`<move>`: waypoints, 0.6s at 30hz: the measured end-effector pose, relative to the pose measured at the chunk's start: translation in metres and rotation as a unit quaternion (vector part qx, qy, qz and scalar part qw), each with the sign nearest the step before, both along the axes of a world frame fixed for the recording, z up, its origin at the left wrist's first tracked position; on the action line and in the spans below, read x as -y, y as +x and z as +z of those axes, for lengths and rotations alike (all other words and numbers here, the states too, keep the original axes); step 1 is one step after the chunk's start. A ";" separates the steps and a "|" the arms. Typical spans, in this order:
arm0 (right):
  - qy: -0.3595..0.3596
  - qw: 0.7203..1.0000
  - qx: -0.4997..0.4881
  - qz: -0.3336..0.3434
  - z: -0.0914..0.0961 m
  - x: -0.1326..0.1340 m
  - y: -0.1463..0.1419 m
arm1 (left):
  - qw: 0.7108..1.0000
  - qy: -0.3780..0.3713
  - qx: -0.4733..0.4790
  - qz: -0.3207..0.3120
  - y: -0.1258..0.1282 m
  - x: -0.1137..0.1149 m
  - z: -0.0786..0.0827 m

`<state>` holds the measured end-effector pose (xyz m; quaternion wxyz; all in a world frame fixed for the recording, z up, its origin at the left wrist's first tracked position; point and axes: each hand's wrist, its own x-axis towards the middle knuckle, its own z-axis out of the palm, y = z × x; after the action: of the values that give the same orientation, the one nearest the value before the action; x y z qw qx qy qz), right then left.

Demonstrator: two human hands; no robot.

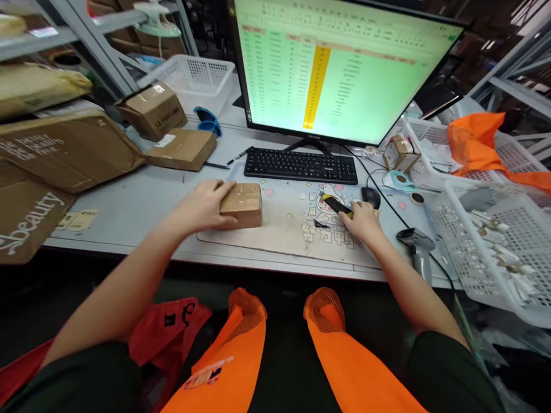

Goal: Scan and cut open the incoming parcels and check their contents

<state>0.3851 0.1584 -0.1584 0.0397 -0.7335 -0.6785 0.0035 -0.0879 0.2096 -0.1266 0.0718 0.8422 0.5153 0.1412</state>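
My left hand (207,205) grips the left end of a small brown cardboard box (243,205), which rests on a printed desk mat (275,232). Clear tape shines on the box's top. Over the mat's right side, my right hand (364,220) is closed round a black and yellow box cutter (336,205) that points up and left. Whether its blade is out I cannot tell. A small black scrap (320,224) lies on the mat below the cutter. Just beyond my right hand sits a black mouse (371,197).
Behind the mat are a keyboard (301,165) and a monitor (344,74). Cardboard boxes (181,149) crowd the left side. At right lie a barcode scanner (416,241), a tape roll (416,198) and white baskets (477,275). The desk's front edge runs close before me.
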 end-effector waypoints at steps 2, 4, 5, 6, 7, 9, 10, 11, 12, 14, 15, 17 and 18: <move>-0.036 0.999 0.006 -0.015 -0.004 0.007 0.008 | 0.996 -0.035 0.016 -0.079 0.009 -0.014 0.007; -0.039 0.999 0.005 -0.004 -0.008 0.007 0.013 | 0.982 -0.060 0.027 -0.176 0.024 -0.014 0.013; -0.033 0.999 0.003 -0.003 -0.009 0.007 0.015 | 0.975 -0.066 0.025 -0.213 0.034 -0.008 0.016; -0.030 1.000 -0.003 -0.009 -0.010 0.008 0.016 | 0.970 -0.065 0.018 -0.234 0.044 0.001 0.017; -0.031 0.999 -0.014 -0.021 -0.010 0.011 0.017 | 0.969 -0.058 0.007 -0.238 0.054 0.013 0.018; -0.027 0.997 -0.056 -0.055 -0.008 0.023 0.019 | 0.976 -0.037 -0.019 -0.213 0.072 0.042 0.015; -0.018 0.994 -0.088 -0.068 -0.007 0.033 0.018 | 0.981 -0.027 -0.028 -0.191 0.080 0.056 0.012; -0.005 0.989 -0.129 -0.072 -0.006 0.046 0.017 | 0.986 -0.018 -0.030 -0.165 0.087 0.069 0.007; 0.014 0.983 -0.174 -0.064 -0.005 0.059 0.015 | 0.990 -0.008 -0.025 -0.138 0.093 0.080 0.001; 0.060 0.964 -0.261 0.001 -0.004 0.089 0.006 | 0.996 0.027 0.006 -0.084 0.103 0.095 -0.012; 0.080 0.952 -0.290 0.054 -0.004 0.103 -0.001 | 0.996 0.049 0.026 -0.062 0.106 0.098 -0.018; 0.112 0.930 -0.303 0.175 -0.003 0.124 -0.018 | 0.994 0.084 0.060 -0.046 0.110 0.098 -0.028; 0.123 0.920 -0.292 0.229 -0.003 0.130 -0.028 | 0.992 0.093 0.069 -0.051 0.111 0.096 -0.031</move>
<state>0.3575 0.0279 -0.1616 0.3242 -0.5137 -0.7814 0.1430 0.0230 0.1131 -0.1578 0.0353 0.8585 0.4506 0.2422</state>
